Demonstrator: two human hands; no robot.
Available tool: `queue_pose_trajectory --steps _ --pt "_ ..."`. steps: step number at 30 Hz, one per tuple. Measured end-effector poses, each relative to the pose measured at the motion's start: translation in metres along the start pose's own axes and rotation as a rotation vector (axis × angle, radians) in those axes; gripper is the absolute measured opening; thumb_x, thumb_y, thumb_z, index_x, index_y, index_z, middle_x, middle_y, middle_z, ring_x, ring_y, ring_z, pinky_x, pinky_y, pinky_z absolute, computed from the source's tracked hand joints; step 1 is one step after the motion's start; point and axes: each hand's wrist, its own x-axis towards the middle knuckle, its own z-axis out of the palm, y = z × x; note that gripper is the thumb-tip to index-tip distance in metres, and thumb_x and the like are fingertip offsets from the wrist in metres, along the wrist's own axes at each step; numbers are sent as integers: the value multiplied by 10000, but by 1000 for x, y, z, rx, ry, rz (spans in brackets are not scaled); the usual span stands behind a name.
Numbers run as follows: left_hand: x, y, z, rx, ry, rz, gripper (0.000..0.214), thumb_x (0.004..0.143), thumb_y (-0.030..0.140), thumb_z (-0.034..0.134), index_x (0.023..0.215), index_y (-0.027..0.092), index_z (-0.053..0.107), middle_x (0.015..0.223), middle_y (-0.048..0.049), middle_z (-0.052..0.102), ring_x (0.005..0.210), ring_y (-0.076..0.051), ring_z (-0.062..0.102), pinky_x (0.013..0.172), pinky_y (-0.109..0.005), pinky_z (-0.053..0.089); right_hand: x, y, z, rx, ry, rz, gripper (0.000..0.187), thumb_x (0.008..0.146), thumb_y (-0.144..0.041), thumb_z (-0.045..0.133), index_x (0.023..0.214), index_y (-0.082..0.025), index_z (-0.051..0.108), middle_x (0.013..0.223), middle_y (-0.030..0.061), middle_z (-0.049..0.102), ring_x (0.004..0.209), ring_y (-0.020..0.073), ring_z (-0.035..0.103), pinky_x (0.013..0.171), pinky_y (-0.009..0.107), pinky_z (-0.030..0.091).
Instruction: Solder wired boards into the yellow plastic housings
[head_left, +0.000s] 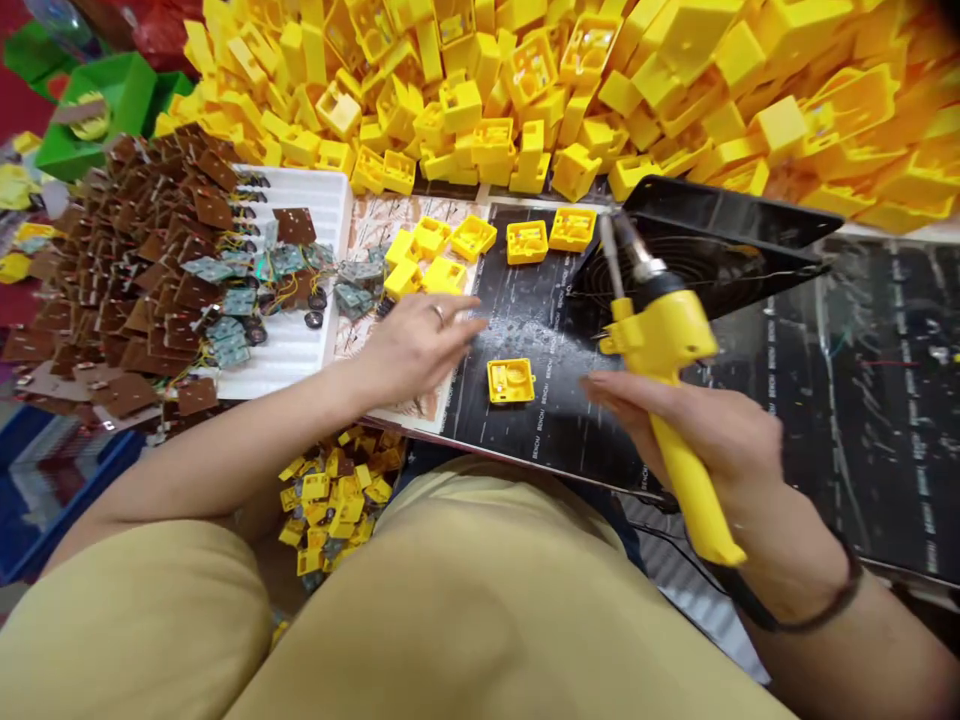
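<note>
My right hand [705, 440] is wrapped round the handle of a yellow soldering gun [660, 345], whose metal tip points up toward a black fan [720, 250]. My left hand [416, 340] lies palm down on the black mat [525, 310], fingers stretched out, a ring on one finger, holding nothing. One open yellow square housing [511, 380] rests on the mat between the two hands. Several more yellow housings [450, 255] sit in a loose row just beyond my left fingers.
A huge heap of yellow housings [570, 90] fills the back. At left, a white tray [300, 340] holds brown circuit boards [150, 260] and wired green boards. A green bin [112, 110] stands far left. Finished yellow parts [337, 500] lie below by my knee.
</note>
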Motion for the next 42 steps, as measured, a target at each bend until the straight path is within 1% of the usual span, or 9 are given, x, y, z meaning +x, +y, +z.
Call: queue_pose_trajectory --steps 3,8,14,17,21,24,31,38,42 --pt "4 -22 1 55 84 -121 377 1020 261 481 1350 179 643 1476 -151 615 1318 -308 604 1069 -529 505 12 -4 23 85 -13 -91 336 974 -326 701 1279 -236 592 1110 52 754 942 198 751 836 302 629" --pt "14 -30 9 234 -78 -178 308 1001 305 570 1241 161 697 1382 -143 681 1312 -353 601 1117 -598 462 18 -4 59 103 -65 -120 338 979 -308 677 1290 -242 561 1048 56 742 923 223 742 815 342 624" --pt "-4 -12 20 62 157 149 342 1019 141 430 1223 170 703 1310 -110 716 1102 -203 689 918 -337 560 -2 -8 43 28 11 -20 442 962 -347 710 1357 -247 539 1046 52 737 903 235 739 779 350 624" --pt "-9 -3 15 64 209 -50 326 1029 321 502 1267 191 684 1385 -117 671 1259 -274 617 1041 -445 517 -10 -11 38 2 14 -13 442 958 -352 718 1354 -251 553 999 39 730 866 234 735 742 351 621" --pt "-4 -4 7 189 -85 -415 634 973 546 591 1461 143 564 1350 -204 670 1245 -407 595 998 -583 496 -14 -11 46 -19 21 -14 426 955 -343 724 1339 -257 561 957 37 717 831 227 722 744 354 608" --pt "-4 -3 2 132 -171 -422 627 993 427 577 1536 126 487 1309 -213 687 1238 -396 617 1019 -561 499 -15 -9 51 -3 25 -13 444 955 -353 724 1352 -259 549 1007 46 717 883 233 721 852 387 615" --pt "-7 36 9 -638 8 -330 521 1080 357 249 1459 115 512 1267 -119 727 1089 -187 717 991 -319 558 -16 -13 50 59 29 28 539 952 -269 723 1431 -304 481 1028 21 721 921 226 719 840 363 612" --pt "-11 45 -5 -106 -259 -465 456 1046 356 322 1285 189 673 1257 -138 721 1007 -308 745 808 -440 592 -21 -10 50 82 22 16 516 956 -302 722 1418 -308 491 1011 6 728 880 223 729 876 391 626" --pt "-24 30 -6 -270 -142 -478 507 1049 397 268 1029 137 702 991 -137 743 895 -279 735 775 -405 573 -21 -13 53 95 41 19 507 935 -299 751 1387 -285 520 1041 32 737 914 229 735 862 378 626"
